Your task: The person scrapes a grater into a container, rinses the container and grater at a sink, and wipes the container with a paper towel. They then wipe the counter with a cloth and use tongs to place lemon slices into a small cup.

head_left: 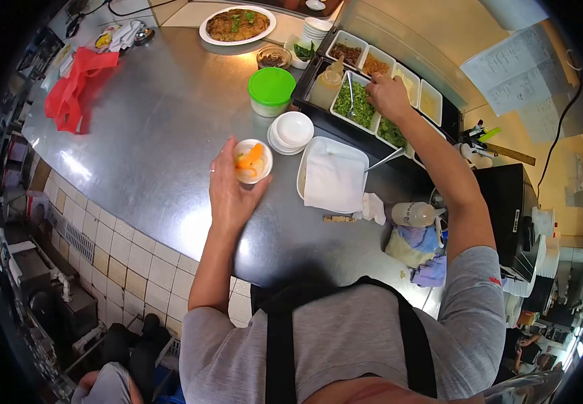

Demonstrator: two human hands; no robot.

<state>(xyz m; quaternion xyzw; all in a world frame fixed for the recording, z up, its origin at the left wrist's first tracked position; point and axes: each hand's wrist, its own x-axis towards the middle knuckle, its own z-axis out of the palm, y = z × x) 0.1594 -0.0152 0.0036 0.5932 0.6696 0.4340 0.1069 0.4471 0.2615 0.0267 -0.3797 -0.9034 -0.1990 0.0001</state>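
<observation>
My left hand is closed round a small white dish with orange carrot slices and something pale in it, held over the steel counter. Across the counter, my right hand reaches to the tray of chopped green onions, its fingers curled down at the tray's right edge. Its fingertips are partly hidden, so what they pinch cannot be made out. A metal spoon stands in the green onions. Between my hands sits a stack of small white dishes, beside a green-lidded tub.
A plate of browned food stands at the back. Nearer me are a white tray with a folded cloth, a squeeze bottle and crumpled cloths. A red plastic bag lies far left. Another person's legs show lower left.
</observation>
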